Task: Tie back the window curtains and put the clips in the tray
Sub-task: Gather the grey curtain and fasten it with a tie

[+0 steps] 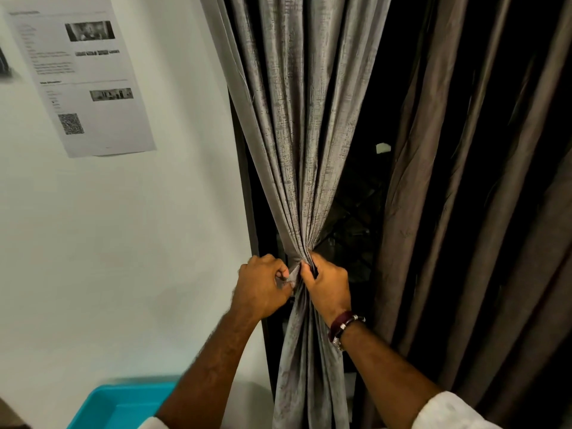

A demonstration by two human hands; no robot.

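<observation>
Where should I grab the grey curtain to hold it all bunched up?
Grab the grey curtain at its narrow waist, where all the folds squeeze together. That's where the left hand and right hand grip it now, one from each side. Higher up the folds spread too wide, so it would probably slip loose.

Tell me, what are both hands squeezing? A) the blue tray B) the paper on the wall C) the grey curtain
C: the left hand and the right hand both grip the grey curtain where it is bunched together, away from the wall paper and the blue tray.
</observation>
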